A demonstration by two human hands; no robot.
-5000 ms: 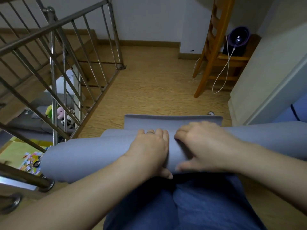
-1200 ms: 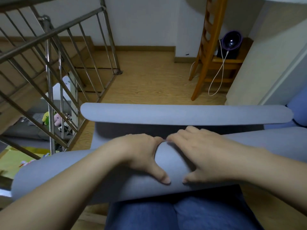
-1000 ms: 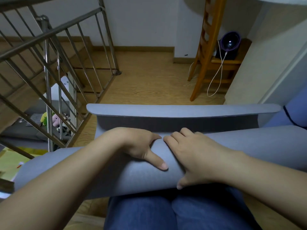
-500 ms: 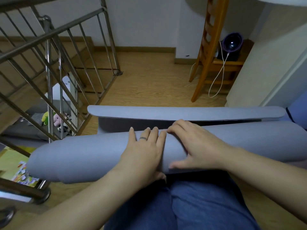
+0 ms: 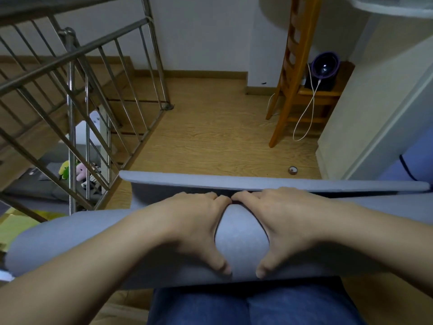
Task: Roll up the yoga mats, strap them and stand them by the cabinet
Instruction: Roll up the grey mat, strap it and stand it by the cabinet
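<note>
A grey-blue yoga mat (image 5: 239,245) lies rolled into a thick tube across my lap, stretching from the left edge to the right edge of the view. Its loose end (image 5: 257,182) lifts as a flat flap just beyond the roll. My left hand (image 5: 199,224) and my right hand (image 5: 276,221) grip the middle of the roll side by side. The fingers of both curl over its far side, into the gap under the flap, and both thumbs press on its near side. The fingertips are hidden behind the roll.
A steel stair railing (image 5: 77,95) stands at the left, with stairs and toys below. Wooden floor (image 5: 210,137) spreads ahead. A wooden ladder (image 5: 290,73) and a shelf with a purple device (image 5: 325,66) stand at the back right. A pale cabinet side (image 5: 365,118) rises on the right.
Half a second ago my hands lay flat on top of the roll. Both now wrap over its far side, and the roll has turned toward the flap and sits closer to me.
</note>
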